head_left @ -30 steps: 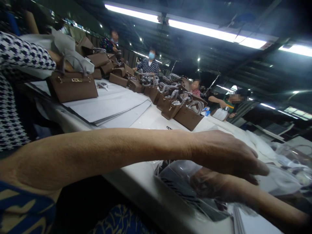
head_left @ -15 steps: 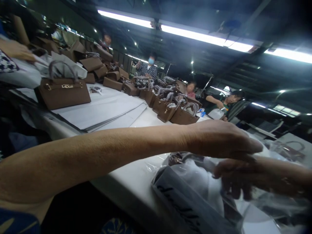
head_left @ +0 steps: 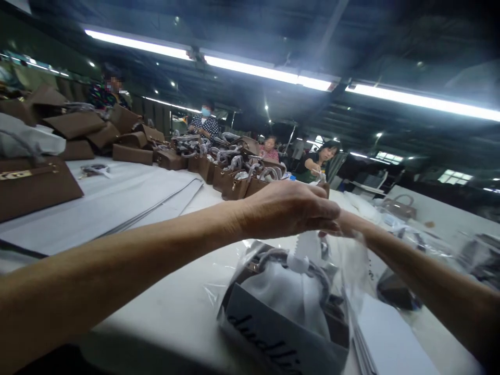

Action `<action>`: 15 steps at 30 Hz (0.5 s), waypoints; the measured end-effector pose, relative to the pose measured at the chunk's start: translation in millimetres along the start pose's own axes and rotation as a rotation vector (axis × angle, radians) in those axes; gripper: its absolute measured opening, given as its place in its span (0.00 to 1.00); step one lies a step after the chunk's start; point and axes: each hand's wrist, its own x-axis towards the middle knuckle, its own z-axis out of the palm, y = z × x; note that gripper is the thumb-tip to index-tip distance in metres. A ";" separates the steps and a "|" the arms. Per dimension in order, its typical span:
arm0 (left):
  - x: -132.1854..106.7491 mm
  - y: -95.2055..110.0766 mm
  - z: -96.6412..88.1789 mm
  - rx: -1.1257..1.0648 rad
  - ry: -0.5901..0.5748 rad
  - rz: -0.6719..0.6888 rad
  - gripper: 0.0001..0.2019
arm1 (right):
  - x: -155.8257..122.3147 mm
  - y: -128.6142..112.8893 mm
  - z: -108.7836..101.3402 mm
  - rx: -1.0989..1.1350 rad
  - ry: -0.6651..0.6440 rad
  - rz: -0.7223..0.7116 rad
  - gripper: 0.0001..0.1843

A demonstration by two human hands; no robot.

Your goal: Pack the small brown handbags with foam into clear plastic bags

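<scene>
In the head view a brown handbag (head_left: pixel 336 315) stands on the table in front of me inside a clear plastic bag (head_left: pixel 357 271). A dark grey card or panel with black script lettering (head_left: pixel 281 328) covers its near side. White stuffing (head_left: pixel 281 291) bulges between its wrapped handles, and a white strip with a notched edge (head_left: pixel 301 250) rises from it. My left hand (head_left: pixel 291 208) is closed above the handbag, its fingertips at the strip's top. My right hand (head_left: pixel 344 223) meets it there, beside the plastic; its fingers are mostly hidden behind the left hand.
A pile of brown handbags (head_left: pixel 234 169) spreads across the far table. Another handbag (head_left: pixel 42 182) stands at left beside flat white sheets (head_left: pixel 136 198). More white sheets (head_left: pixel 394 333) lie at right, near plastic-wrapped bags (head_left: pixel 398 286). Several people work beyond, one in dark green (head_left: pixel 312 164).
My view has swung right. My hands have risen off the wrapped handbag and come together above it, and the white strip now stands up beneath them. The plastic is drawn upward.
</scene>
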 end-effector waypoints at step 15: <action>-0.4 -70.2 44.9 0.079 -0.013 -0.254 0.13 | -10.3 44.3 3.8 0.784 -0.224 0.024 0.30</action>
